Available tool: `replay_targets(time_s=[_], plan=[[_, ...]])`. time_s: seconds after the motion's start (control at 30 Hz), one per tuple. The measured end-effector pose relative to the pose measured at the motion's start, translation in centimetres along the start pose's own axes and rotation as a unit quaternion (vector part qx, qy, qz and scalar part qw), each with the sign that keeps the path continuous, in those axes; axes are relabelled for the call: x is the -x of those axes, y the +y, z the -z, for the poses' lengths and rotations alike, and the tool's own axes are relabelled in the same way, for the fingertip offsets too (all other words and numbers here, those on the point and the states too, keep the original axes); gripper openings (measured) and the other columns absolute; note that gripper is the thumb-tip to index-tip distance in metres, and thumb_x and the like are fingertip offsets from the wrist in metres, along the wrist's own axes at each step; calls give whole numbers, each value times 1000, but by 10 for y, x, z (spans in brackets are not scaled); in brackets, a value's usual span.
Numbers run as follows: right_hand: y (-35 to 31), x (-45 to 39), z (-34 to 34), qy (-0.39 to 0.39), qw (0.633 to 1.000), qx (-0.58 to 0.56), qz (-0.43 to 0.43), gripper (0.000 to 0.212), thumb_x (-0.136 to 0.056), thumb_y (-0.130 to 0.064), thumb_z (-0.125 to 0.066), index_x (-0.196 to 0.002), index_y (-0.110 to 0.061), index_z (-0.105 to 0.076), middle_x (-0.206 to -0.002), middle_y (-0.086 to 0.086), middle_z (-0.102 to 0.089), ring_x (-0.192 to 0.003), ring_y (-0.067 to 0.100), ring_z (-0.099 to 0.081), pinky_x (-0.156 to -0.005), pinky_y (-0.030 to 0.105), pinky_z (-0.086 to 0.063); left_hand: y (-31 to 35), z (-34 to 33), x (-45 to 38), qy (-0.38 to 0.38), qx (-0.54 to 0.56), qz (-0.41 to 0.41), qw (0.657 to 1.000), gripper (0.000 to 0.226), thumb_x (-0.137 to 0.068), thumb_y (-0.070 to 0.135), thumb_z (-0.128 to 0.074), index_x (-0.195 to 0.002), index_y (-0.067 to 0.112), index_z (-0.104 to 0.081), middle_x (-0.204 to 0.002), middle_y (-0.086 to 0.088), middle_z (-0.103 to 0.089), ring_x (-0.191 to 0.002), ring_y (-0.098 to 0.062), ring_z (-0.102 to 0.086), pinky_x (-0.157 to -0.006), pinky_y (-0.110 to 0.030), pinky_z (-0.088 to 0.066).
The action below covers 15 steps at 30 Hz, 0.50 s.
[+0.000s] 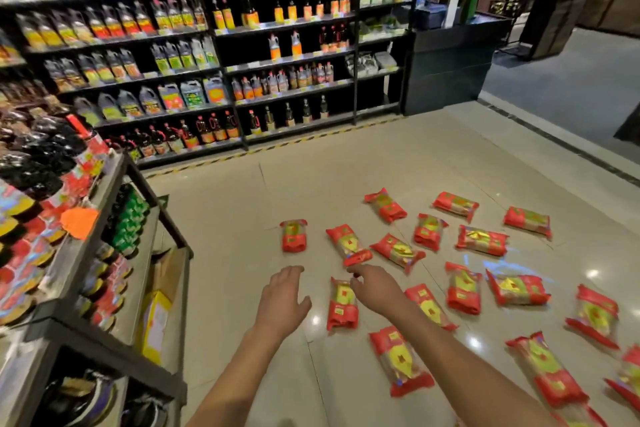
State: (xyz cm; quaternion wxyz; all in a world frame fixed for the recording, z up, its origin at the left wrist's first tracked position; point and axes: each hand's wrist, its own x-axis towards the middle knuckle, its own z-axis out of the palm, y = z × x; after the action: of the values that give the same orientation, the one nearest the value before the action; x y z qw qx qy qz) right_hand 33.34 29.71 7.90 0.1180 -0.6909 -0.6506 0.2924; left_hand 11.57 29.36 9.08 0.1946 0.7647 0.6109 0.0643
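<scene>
– Packets first: where do they lie?

– Flat on the glossy beige tiled floor. They are red and yellow plastic packets, scattered mostly right of centre at all angles, some just beside a neighbour and some well apart.

– And the left grip?

– The left grip hovers over bare floor with its fingers spread and relaxed, holding nothing. The leftmost packet lies beyond its fingertips, apart from it.

– The right grip?

– The right grip reaches forward with its fingers loosely bent and nothing in it. Its fingertips are at the near end of a tilted packet, and I cannot tell whether they touch it. Another one, the near packet, lies between the two forearms, just left of the right wrist.

– What stands around them?

– On the left is a low grey metal rack loaded with dark and red bagged goods. An orange paper tag sits at its top shelf, and a yellow cardboard box is on a lower one. Behind is tall black shelving full of dark bottles and jugs with yellow and orange labels. Black and yellow striped tape runs along the floor at its foot. To the right of the shelving stands a dark worktop.
</scene>
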Motion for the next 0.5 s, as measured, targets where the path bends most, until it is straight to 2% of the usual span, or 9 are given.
replay_targets(time_s=[0.23,0.4,0.5], plan=[[-30,-151,-6,-2,998,3,-58,45,-97,-30,-54,-139,-20,-58,-136,5,-63,-123,24,-59,-98,34,-48,-91,32,-154,-19,-2,-12,1000,65,-92,33,-60,-151,18,-38,-150,-3,-46,-135,-26,-44,-108,-37,-39],[-54,-226,4,68,990,26,-117,41,-97,-33,-52,-132,-15,-63,-129,12,-68,-119,32,-62,-96,42,-51,-126,55,-247,-40,-11,-22,999,64,-91,36,-62,-147,17,-40,-147,-5,-48,-134,-28,-44,-107,-38,-37],[-63,-269,12,77,986,54,-136,40,-95,-33,-53,-128,-13,-64,-126,11,-69,-117,33,-64,-95,44,-53,-133,59,-303,-49,-6,-44,998,61,-91,37,-61,-145,18,-40,-145,-4,-47,-135,-27,-42,-105,-38,-37]])
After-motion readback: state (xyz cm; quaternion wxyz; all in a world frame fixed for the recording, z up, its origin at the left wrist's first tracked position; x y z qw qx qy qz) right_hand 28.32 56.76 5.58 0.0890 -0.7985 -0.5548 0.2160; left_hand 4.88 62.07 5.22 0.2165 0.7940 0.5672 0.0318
